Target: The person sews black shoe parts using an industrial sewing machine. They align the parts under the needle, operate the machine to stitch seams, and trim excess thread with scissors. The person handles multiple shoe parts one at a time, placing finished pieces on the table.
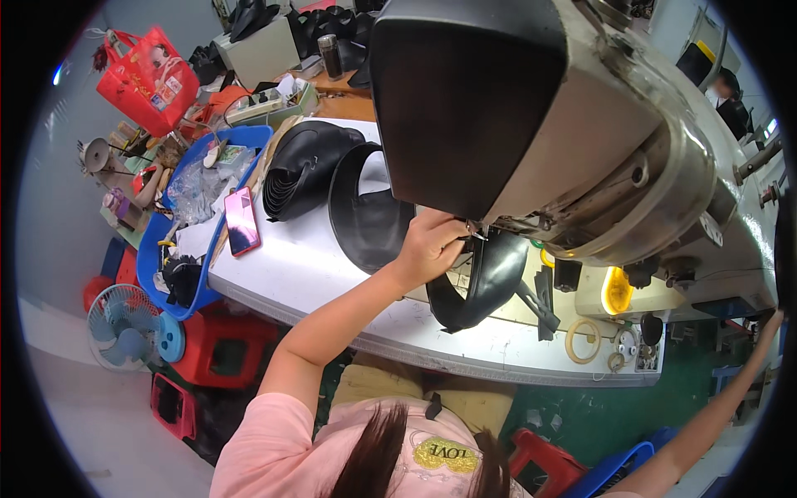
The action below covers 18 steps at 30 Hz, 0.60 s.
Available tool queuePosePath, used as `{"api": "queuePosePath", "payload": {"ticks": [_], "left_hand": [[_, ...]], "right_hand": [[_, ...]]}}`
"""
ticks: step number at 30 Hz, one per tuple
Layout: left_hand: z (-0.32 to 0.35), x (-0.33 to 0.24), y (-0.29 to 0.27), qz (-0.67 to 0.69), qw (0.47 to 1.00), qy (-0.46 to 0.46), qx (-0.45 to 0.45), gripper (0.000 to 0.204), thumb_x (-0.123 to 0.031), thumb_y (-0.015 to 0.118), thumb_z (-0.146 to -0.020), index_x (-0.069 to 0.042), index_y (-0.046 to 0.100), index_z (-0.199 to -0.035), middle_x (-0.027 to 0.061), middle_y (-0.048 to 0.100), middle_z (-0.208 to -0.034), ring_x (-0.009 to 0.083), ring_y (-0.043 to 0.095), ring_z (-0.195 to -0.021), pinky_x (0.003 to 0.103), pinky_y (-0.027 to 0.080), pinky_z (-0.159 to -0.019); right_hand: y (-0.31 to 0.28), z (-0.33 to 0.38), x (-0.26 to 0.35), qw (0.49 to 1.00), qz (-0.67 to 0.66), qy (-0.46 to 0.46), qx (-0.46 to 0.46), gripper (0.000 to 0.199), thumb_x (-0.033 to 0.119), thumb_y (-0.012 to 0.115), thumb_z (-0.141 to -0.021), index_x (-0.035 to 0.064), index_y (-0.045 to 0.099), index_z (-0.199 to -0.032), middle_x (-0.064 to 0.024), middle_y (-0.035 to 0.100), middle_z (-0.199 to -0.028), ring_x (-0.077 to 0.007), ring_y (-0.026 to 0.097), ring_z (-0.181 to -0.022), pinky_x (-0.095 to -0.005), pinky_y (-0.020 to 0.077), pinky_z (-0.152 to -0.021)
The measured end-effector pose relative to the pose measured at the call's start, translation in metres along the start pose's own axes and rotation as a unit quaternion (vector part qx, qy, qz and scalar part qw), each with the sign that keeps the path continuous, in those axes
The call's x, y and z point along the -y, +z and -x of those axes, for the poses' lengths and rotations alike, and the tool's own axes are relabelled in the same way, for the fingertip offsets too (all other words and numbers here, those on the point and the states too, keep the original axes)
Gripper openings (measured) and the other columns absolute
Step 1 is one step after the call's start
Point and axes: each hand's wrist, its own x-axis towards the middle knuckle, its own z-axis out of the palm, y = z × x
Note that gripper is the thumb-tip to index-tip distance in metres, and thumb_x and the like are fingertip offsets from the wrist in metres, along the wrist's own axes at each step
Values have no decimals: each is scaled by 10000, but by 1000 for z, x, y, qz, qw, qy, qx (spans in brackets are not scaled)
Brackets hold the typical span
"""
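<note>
My left hand [430, 247] is closed in a pinch under the head of a large sewing machine [598, 133], close to the needle area. A small shiny metal part shows at its fingertips; whether I hold it is unclear. Just below and right of that hand, a curved black leather-like piece [498, 286] stands on the machine bed. Another curved black piece [361, 228] lies left of the hand. My right arm stretches far out to the right, where my right hand [778, 320] reaches the machine's end, its fingers hidden at the picture's rim.
A stack of black pieces [303, 170] and a pink phone [242, 221] lie on the white table [307, 270]. Left of it are blue bins [149, 261], a red bag [149, 81] and a fan [124, 328]. A tape roll [583, 341] lies right. Another person [730, 104] sits far right.
</note>
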Motion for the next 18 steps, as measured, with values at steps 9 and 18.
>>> {"api": "queuePosePath", "payload": {"ticks": [9,18], "left_hand": [[-1,-3,0,-16,1000,6,-11,157,71,587,-578,-44,592,-684,70,537,-542,196,502,-440,255,358,-422],[2,-2,3,-10,1000,-18,-12,163,73,584,-591,-51,601,-695,62,572,-607,194,521,-507,258,384,-483]], "right_hand": [[-2,27,12,995,85,46,22,405,347,450,-852,45,517,-1114,-140,595,-979,-269,568,-881,-337,412,-744],[-34,288,170,888,-230,-375,135,261,-146,465,-652,-13,585,-842,-118,587,-836,-267,563,-780,-336,451,-705]]}}
